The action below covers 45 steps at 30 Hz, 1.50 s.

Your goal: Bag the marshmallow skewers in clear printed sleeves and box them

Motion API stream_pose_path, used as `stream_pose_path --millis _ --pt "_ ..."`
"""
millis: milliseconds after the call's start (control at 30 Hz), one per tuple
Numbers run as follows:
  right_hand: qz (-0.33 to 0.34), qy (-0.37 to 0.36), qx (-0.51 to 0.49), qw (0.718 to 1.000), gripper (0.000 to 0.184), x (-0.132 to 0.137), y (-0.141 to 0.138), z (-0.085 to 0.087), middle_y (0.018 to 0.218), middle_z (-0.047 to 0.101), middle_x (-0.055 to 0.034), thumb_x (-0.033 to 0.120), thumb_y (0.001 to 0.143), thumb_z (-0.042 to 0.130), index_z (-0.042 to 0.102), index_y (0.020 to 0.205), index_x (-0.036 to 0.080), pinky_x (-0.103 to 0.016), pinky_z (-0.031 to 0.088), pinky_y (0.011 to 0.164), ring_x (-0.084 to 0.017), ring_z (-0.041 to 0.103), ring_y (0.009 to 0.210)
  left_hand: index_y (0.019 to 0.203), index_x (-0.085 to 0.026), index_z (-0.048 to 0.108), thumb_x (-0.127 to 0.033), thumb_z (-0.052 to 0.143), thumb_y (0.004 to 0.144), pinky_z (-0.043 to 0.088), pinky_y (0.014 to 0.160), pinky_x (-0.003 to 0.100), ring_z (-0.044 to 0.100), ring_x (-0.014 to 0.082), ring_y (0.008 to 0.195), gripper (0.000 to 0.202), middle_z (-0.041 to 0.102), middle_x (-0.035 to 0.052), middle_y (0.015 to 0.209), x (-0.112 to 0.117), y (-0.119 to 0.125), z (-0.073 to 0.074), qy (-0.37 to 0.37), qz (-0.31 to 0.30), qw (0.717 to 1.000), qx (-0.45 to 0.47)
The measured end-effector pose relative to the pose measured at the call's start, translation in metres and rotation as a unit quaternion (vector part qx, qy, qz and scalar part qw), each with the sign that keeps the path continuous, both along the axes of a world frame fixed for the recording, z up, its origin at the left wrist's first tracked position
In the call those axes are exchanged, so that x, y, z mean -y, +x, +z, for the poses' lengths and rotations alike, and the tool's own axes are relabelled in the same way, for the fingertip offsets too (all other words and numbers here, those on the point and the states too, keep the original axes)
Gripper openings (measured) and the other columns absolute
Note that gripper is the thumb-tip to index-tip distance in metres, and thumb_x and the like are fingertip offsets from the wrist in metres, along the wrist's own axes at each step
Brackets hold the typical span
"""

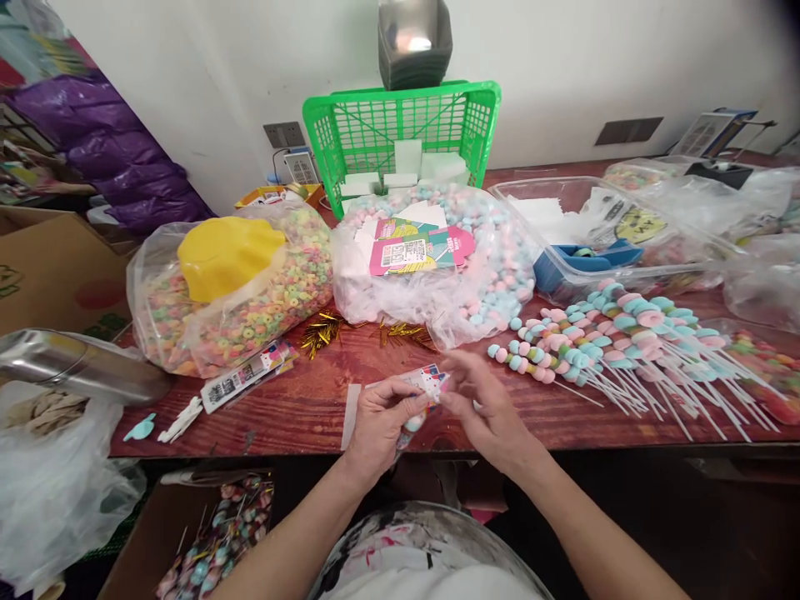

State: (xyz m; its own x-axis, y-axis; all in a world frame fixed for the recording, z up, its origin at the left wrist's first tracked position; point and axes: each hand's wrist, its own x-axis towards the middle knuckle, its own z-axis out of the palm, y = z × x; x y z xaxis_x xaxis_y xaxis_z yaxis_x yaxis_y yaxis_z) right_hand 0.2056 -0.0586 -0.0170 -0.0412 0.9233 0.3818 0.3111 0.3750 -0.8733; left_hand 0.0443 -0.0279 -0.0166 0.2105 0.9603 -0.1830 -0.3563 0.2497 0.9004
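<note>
My left hand (382, 414) is closed on a small printed packet (427, 382) with a candy skewer inside, held just above the near edge of the red wooden table (300, 408). My right hand (484, 408) is at the packet's right end, fingers curled and slightly blurred, touching its top. A pile of pastel candy skewers (600, 342) on white sticks lies to the right of my hands. Gold twist ties (325, 332) lie scattered just beyond my hands.
A bag of coloured cereal rings (250, 308) with a yellow scoop (225, 254) sits at left, a bag of pink and blue candies (493, 267) in the middle, a green basket (400, 125) behind. A clear tub (625, 242) stands right. A box of wrapped skewers (218, 533) is below the table.
</note>
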Motion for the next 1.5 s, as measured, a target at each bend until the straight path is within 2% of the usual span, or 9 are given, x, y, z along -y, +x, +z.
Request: stream_pose_path --millis 133,233,367,500,667,933,1133,1333,1500 --pt "-0.041 -0.078 -0.137 0.987 0.031 0.008 -0.016 -0.016 0.096 0.058 -0.0029 0.029 0.081 0.066 0.059 0.11 0.024 -0.025 0.046 0.062 -0.013 0.052 0.072 0.072 -0.017 0.069 -0.017 0.084 0.057 0.047 0.062 0.018 0.058 0.0071 0.063 0.022 0.065 -0.0033 0.068 0.002 0.002 0.004 0.03 0.046 0.998 0.035" --pt "-0.004 -0.093 -0.165 0.982 0.008 0.012 -0.027 -0.021 0.078 0.059 -0.0008 0.028 0.082 0.064 0.065 0.083 0.02 -0.026 0.044 0.064 -0.014 0.052 0.071 0.092 -0.021 0.07 -0.015 0.083 0.058 0.046 0.063 0.017 0.056 0.0059 0.062 0.037 0.06 -0.0062 0.067 0.007 0.006 0.006 0.028 0.015 0.998 0.06" --pt "-0.032 -0.059 -0.205 0.976 0.013 0.013 -0.027 -0.021 0.073 0.057 0.0 0.024 0.082 0.062 0.063 0.071 0.019 -0.026 0.044 0.067 -0.013 0.052 0.07 0.109 -0.023 0.068 -0.018 0.083 0.061 0.048 0.074 0.021 0.06 0.0102 0.078 0.051 0.065 -0.001 0.085 0.015 0.004 0.0 -0.002 -0.045 0.995 0.093" --pt "-0.058 -0.081 -0.236 0.967 0.014 0.017 -0.028 -0.025 0.071 0.051 0.0022 0.025 0.084 0.061 0.06 0.072 0.019 -0.021 0.039 0.05 -0.008 0.045 0.055 0.094 -0.018 0.074 -0.029 0.081 0.067 0.048 0.079 0.026 0.06 0.0139 0.082 0.03 0.068 0.0044 0.089 0.022 -0.002 -0.012 -0.046 -0.068 0.993 0.09" --pt "-0.053 -0.056 -0.23 0.97 0.006 0.022 -0.034 -0.03 0.079 0.052 0.0012 0.022 0.086 0.059 0.064 0.086 0.021 -0.019 0.038 0.039 -0.006 0.048 0.049 0.078 -0.017 0.076 -0.034 0.071 0.078 0.046 0.072 0.026 0.056 0.0139 0.075 0.018 0.062 0.0042 0.082 0.022 -0.008 -0.018 0.07 -0.076 0.993 -0.051" --pt "-0.128 0.167 -0.046 0.977 0.025 0.023 -0.033 -0.024 0.085 0.061 -0.0017 0.003 0.083 0.056 0.065 0.096 0.023 -0.027 0.049 0.066 -0.014 0.059 0.077 0.08 -0.016 0.07 -0.04 0.051 0.092 0.043 0.078 0.027 0.05 0.0147 0.081 0.033 0.053 0.0041 0.084 0.021 -0.004 -0.012 0.156 -0.163 0.968 -0.11" --pt "-0.214 0.219 -0.019 0.952 0.035 0.022 -0.044 -0.028 0.091 0.063 -0.0033 0.002 0.082 0.055 0.065 0.104 0.027 -0.032 0.052 0.071 -0.016 0.062 0.081 0.101 -0.02 0.069 -0.029 0.046 0.095 0.042 0.088 0.028 0.052 0.0175 0.091 0.026 0.059 0.0059 0.096 0.032 0.002 -0.006 0.259 -0.111 0.944 -0.174" --pt "-0.153 0.135 -0.057 0.977 0.021 0.014 -0.038 -0.028 0.082 0.06 -0.0033 0.011 0.085 0.053 0.066 0.093 0.025 -0.031 0.049 0.064 -0.016 0.06 0.074 0.087 -0.018 0.07 -0.034 0.048 0.093 0.042 0.081 0.027 0.052 0.0172 0.082 0.028 0.059 0.0048 0.084 0.024 -0.001 -0.007 0.222 -0.137 0.946 -0.192" --pt "-0.135 0.071 -0.094 0.984 0.013 0.009 -0.032 -0.025 0.072 0.057 0.0004 0.013 0.084 0.059 0.062 0.076 0.022 -0.029 0.045 0.063 -0.014 0.055 0.068 0.083 -0.017 0.069 -0.043 0.06 0.085 0.04 0.071 0.024 0.049 0.0133 0.072 0.028 0.057 0.0019 0.076 0.012 -0.007 0.0 0.069 -0.241 0.962 -0.109"
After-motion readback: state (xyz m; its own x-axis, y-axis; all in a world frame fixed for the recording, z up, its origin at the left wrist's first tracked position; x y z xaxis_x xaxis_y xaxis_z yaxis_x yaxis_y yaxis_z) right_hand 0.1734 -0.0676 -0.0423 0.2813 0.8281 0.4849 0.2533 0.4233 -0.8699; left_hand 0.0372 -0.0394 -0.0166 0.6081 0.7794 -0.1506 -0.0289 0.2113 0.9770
